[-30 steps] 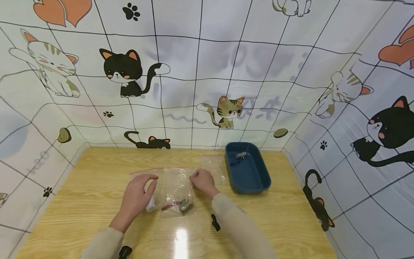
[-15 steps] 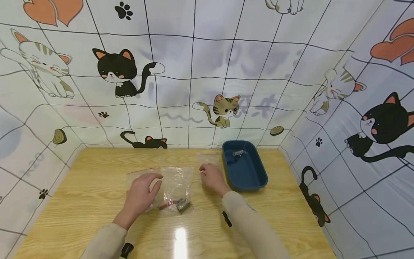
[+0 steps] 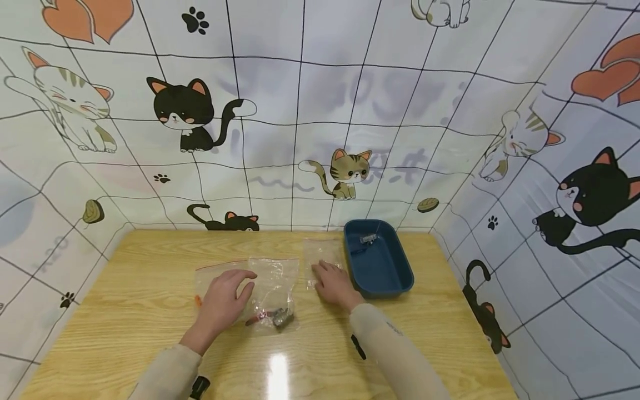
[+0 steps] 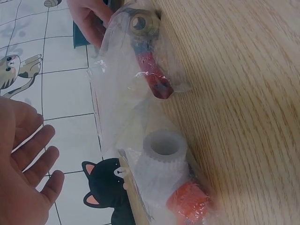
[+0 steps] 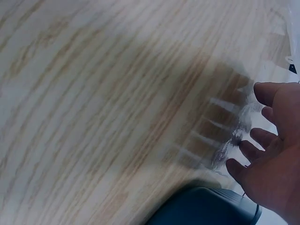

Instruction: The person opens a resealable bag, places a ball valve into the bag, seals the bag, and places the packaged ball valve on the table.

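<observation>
My left hand (image 3: pixel 225 297) hovers, fingers loosely spread, over the leftmost clear zip bag (image 3: pixel 206 276). Inside that bag lie a white ribbed plastic piece (image 4: pixel 164 154) and an orange piece (image 4: pixel 190 201); the hand hides most of them in the head view. Beside it lies a second zip bag (image 3: pixel 275 278), holding a metal fitting (image 4: pixel 144 23) and a red-handled part (image 4: pixel 152 72). My right hand (image 3: pixel 336 284) is at the third clear bag (image 3: pixel 320 250), fingers relaxed and fingertips right over its plastic. No solid item shows inside this bag.
A blue plastic bin (image 3: pixel 385 278) stands right of the third bag, close to my right hand. In it lie a small shiny metal-looking item (image 3: pixel 368 239) and a dark item (image 3: pixel 358 250). The wooden table (image 3: pixel 140 311) meets cat-printed sheets (image 3: pixel 270 189) at the back and sides.
My right hand has left the middle bag's right edge and moved right to the bag beside the bin, its fingers lowering. My left hand has shifted slightly right, exposing the orange piece.
</observation>
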`<state>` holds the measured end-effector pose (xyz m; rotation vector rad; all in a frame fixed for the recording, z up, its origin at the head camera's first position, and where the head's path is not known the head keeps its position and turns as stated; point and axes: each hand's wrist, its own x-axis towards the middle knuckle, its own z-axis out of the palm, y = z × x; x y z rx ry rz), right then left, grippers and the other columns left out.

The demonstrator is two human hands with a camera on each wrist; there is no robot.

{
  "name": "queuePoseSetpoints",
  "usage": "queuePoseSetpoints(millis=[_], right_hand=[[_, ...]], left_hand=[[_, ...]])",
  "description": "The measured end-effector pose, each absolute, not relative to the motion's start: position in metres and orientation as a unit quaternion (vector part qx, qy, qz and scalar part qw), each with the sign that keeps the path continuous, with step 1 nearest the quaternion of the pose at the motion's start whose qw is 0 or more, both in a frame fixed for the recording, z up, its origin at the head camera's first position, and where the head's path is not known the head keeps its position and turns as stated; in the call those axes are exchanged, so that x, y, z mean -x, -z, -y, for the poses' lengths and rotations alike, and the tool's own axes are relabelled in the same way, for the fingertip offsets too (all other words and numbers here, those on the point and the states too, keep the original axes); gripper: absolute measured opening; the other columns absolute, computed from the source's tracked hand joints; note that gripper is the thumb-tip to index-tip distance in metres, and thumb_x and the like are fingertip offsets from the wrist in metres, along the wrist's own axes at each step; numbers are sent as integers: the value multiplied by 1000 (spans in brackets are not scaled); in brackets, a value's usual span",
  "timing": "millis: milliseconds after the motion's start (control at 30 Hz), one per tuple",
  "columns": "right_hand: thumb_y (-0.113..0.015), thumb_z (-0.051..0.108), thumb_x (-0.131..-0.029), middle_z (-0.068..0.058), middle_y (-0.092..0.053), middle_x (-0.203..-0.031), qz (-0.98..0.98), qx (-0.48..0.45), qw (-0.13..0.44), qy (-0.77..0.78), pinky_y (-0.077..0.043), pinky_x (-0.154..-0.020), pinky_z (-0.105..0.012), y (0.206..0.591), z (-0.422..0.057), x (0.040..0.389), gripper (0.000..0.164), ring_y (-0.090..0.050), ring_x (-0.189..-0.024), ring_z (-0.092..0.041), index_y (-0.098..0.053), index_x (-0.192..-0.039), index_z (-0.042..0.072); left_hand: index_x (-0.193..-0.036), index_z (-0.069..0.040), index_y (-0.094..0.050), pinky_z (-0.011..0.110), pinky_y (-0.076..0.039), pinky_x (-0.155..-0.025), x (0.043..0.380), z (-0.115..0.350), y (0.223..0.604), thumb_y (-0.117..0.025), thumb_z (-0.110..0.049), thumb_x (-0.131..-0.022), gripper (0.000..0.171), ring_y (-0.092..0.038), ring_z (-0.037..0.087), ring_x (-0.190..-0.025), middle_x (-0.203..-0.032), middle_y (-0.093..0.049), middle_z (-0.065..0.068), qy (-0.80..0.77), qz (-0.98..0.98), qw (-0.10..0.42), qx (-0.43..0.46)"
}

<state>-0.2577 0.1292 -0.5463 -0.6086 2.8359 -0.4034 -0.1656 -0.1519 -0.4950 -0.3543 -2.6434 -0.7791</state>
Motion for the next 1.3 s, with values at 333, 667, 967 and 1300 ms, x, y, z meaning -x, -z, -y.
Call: queuePoseSetpoints(millis=[333, 667, 967, 1300], right_hand=[[-54, 27, -99, -9, -55, -135, -968, 216, 58, 114, -44, -99, -55, 544, -125, 252, 41, -53, -123, -31, -52, -139, 19], [-56, 29, -99, -17, -38, -153, -979, 176, 68, 79, -37, -112, -50, 540, -121, 282, 56, -39, -140, -35, -38, -148, 9], [-53, 27, -101, -15, -43, -149, -977, 156, 124, 78, -34, -113, -54, 532, -121, 291, 56, -41, -139, -35, -33, -151, 13], [-57, 16, -98, -5, -59, -109, -979, 163, 91, 81, -45, -94, -49, 543, -120, 291, 10, -55, -103, -26, -59, -107, 20]], left_hand=[[-105, -14, -71, 50, -50, -92, 167, 152, 495, -67, -13, -89, 16, -66, 29, -106, -106, -73, 6, 274, 935, 182, 137], [-102, -13, -71, 49, -52, -88, 166, 150, 500, -69, -11, -86, 16, -67, 27, -103, -104, -73, 5, 269, 931, 200, 144], [-103, -16, -72, 52, -50, -90, 165, 148, 499, -69, -12, -87, 17, -66, 26, -107, -106, -73, 3, 276, 934, 182, 134], [-102, -15, -72, 51, -50, -89, 164, 147, 503, -70, -11, -86, 16, -67, 26, -104, -104, -73, 3, 276, 933, 188, 137]])
